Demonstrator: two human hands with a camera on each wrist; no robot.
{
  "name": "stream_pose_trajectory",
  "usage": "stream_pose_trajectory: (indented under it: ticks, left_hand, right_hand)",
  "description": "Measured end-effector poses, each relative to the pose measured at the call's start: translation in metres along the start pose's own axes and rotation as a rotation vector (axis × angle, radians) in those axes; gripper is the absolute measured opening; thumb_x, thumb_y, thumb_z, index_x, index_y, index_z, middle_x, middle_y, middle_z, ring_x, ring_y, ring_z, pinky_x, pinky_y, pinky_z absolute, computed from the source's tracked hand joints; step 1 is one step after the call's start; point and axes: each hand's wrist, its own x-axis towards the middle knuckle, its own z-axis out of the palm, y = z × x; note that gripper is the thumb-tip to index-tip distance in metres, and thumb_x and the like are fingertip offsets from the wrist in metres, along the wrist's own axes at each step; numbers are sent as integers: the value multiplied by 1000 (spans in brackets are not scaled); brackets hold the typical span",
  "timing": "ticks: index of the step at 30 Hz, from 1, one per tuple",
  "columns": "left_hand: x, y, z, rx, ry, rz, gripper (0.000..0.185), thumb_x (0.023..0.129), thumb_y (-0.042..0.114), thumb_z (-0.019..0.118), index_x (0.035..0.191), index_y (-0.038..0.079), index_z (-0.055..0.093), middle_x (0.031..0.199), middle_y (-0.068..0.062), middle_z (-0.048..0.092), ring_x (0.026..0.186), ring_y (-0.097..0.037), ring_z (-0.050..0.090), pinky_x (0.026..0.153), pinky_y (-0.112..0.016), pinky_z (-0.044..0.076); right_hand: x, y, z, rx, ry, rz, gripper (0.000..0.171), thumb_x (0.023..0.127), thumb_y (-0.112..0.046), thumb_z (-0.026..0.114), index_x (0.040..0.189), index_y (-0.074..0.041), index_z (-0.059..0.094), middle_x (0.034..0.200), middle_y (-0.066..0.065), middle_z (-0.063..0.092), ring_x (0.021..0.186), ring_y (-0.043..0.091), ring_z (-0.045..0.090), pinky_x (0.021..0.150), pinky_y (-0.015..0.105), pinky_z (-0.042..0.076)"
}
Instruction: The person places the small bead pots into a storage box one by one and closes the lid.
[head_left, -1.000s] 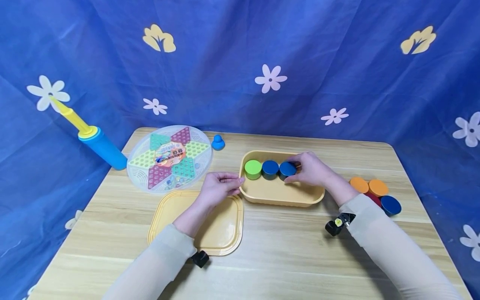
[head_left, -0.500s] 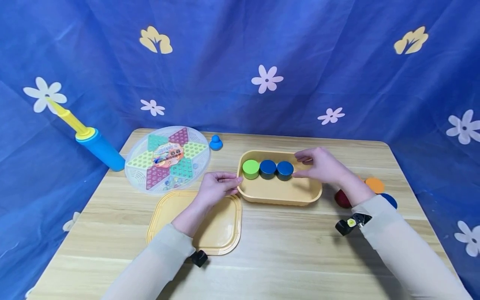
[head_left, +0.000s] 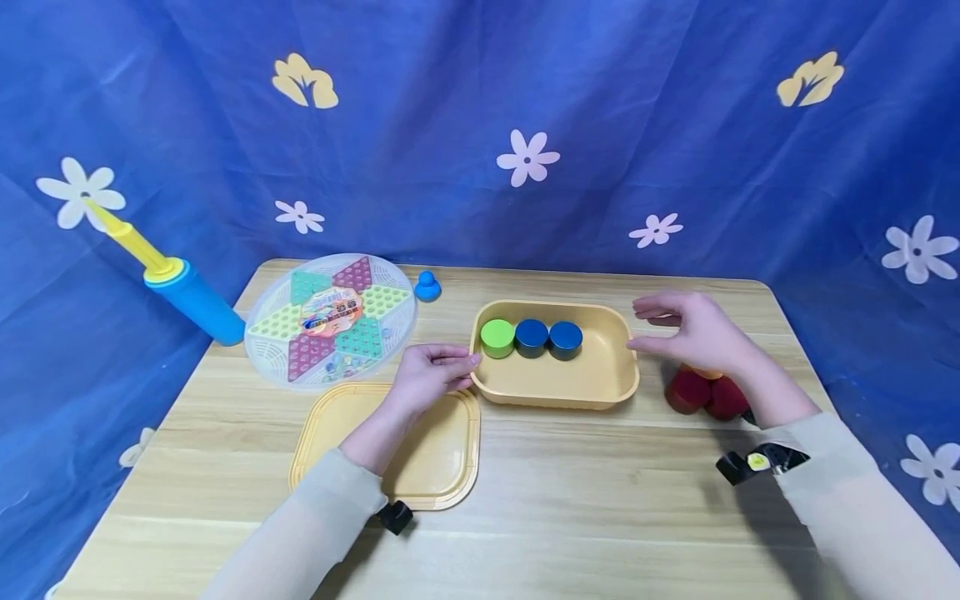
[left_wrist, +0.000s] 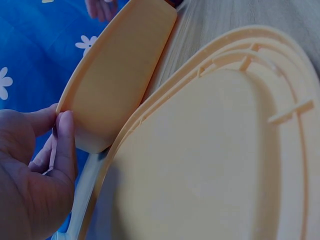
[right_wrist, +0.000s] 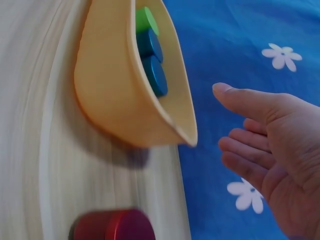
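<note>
Blue cloth w/ white and yellow flowers (head_left: pixel 525 158) hangs behind and around the wooden table (head_left: pixel 570 517).

On the table's left rear lies a round clear game board (head_left: pixel 330 321) w/ a coloured star. A blue and yellow pump (head_left: pixel 180 287) leans at the far left edge, and a small blue pawn (head_left: pixel 427 287) stands just right of the board.

Nearest me lies a flat yellow lid (head_left: pixel 427 471), my left forearm across it. Just behind it, to the right, sits the yellow tub (head_left: pixel 592 387).

My left hand (head_left: pixel 431 375) grips the tub's left rim, thumb and fingertips (left_wrist: pixel 62 135) pinching the wall, seen from the left wrist cam.

My right hand (head_left: pixel 693 329) hovers just off the tub's right end, not touching; fingers relaxed, slightly spread, holding nothing.

Under that hand, on the table, sit red discs (head_left: pixel 705 393) w/ a bit of orange behind, mostly hidden.

Inside the tub, along the back wall, three discs touch in a row: green disc (head_left: pixel 497 336) left, then blue disc (head_left: pixel 531 334), then second blue disc (head_left: pixel 566 337).
</note>
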Motion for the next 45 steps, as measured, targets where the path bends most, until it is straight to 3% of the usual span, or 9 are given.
stream_pose_trajectory:
  ticks: [8, 13, 16, 20, 25, 28, 36, 41, 45]
  left_hand:
    - [0, 1, 1, -5, 6, -10, 33, 91, 3, 84, 117, -11, 69, 103, -23, 74, 75, -17, 74, 74, -28, 67]
    - [0, 0, 2, -20, 9, -13, 31, 92, 1, 83, 117, -11, 69, 102, -23, 75, 73, -16, 74, 73, -28, 67]
    - [0, 0, 2, -25, 2, -9, 31, 93, -1, 82, 117, -13, 68, 99, -21, 75, 72, -16, 74, 72, -28, 67]
    - [-1, 0, 2, -24, 2, -12, 30, 93, -1, 81, 117, -12, 68, 97, -18, 76, 71, -16, 74, 72, -28, 67]
    - [-1, 1, 1, -22, -1, -12, 29, 93, 0, 82, 116, -12, 69, 102, -23, 75, 73, -15, 74, 73, -27, 67]
    - [-1, 0, 1, -22, -7, -8, 29, 93, 0, 81, 117, -12, 68, 105, -25, 75, 73, -15, 74, 73, -27, 67]
    - [0, 0, 1, -27, -1, -11, 30, 92, 1, 83, 116, -12, 69, 102, -23, 75, 73, -16, 74, 73, -28, 67]
    - [0, 0, 1, -27, -1, -9, 30, 92, 2, 83, 116, -11, 69, 105, -27, 73, 74, -16, 74, 74, -28, 67]
    - [1, -1, 1, -16, -1, 1, 30, 93, 3, 83, 116, -11, 70, 100, -21, 74, 74, -16, 74, 74, -28, 67]
  right_hand:
    - [-24, 22, -17, -28, 17, 39, 56, 84, -24, 94, 130, 1, 72, 125, 18, 73, 116, 36, 70, 103, 43, 58]
    - [-36, 41, -27, -31, -12, 55, 60, 86, -24, 93, 132, 5, 68, 128, 23, 71, 118, 41, 68, 101, 11, 50]
    - [-42, 53, -29, -36, -26, 73, 61, 86, -23, 93, 133, 6, 67, 129, 26, 70, 119, 43, 68, 99, 3, 44]
    - [-48, 67, -32, -33, -36, 96, 61, 87, -23, 91, 135, 6, 66, 130, 27, 69, 121, 46, 65, 103, 12, 49]
    - [-55, 79, -35, -23, -74, 142, 65, 89, -23, 90, 138, 10, 62, 133, 30, 66, 126, 51, 60, 105, 51, 54]
    - [-57, 82, -35, -33, -98, 174, 69, 87, -23, 92, 138, 11, 61, 135, 31, 64, 128, 54, 58, 103, 61, 51]
    - [-57, 89, -33, -79, -147, 137, 64, 86, -16, 92, 136, 11, 63, 133, 30, 66, 123, 50, 62, 98, 60, 57]
    - [-58, 93, -35, -84, -168, 125, 63, 85, -21, 93, 134, 9, 66, 130, 26, 69, 117, 43, 67, 96, 47, 63]
    - [-59, 96, -37, -72, -179, 126, 60, 85, -16, 92, 133, 9, 67, 129, 25, 70, 116, 41, 68, 96, 36, 63]
